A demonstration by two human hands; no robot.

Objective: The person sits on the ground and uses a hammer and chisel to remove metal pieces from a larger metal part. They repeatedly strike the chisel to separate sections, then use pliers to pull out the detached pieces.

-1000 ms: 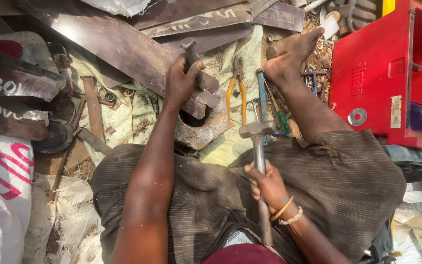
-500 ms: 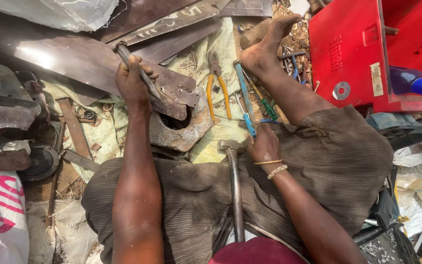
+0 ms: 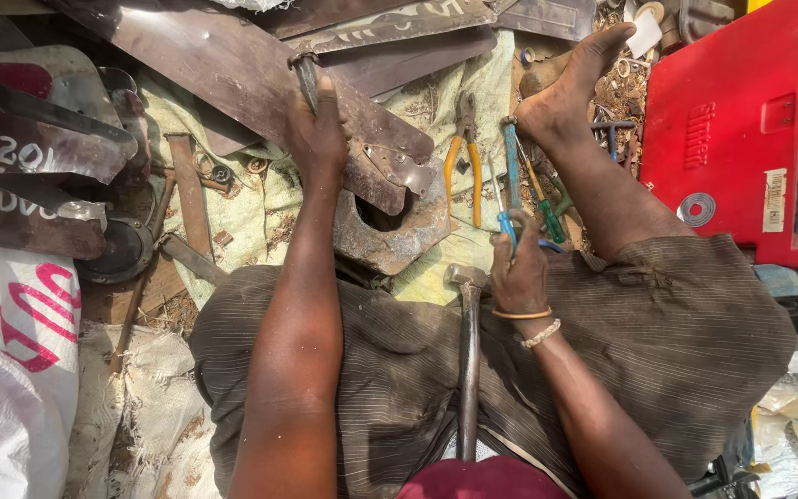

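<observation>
My left hand (image 3: pixel 318 129) has its fingers clamped on a dark metal chisel (image 3: pixel 307 81), whose tip stands on the rusty metal sheet (image 3: pixel 233 69) lying across the cloth-covered ground. My right hand (image 3: pixel 519 270) has its fingers closed on a blue-handled screwdriver (image 3: pixel 511 171), just beside the yellow-handled pliers (image 3: pixel 464 157). A hammer (image 3: pixel 468 351) rests on my lap between both forearms; a red toolbox (image 3: pixel 731 139) stands at far right.
</observation>
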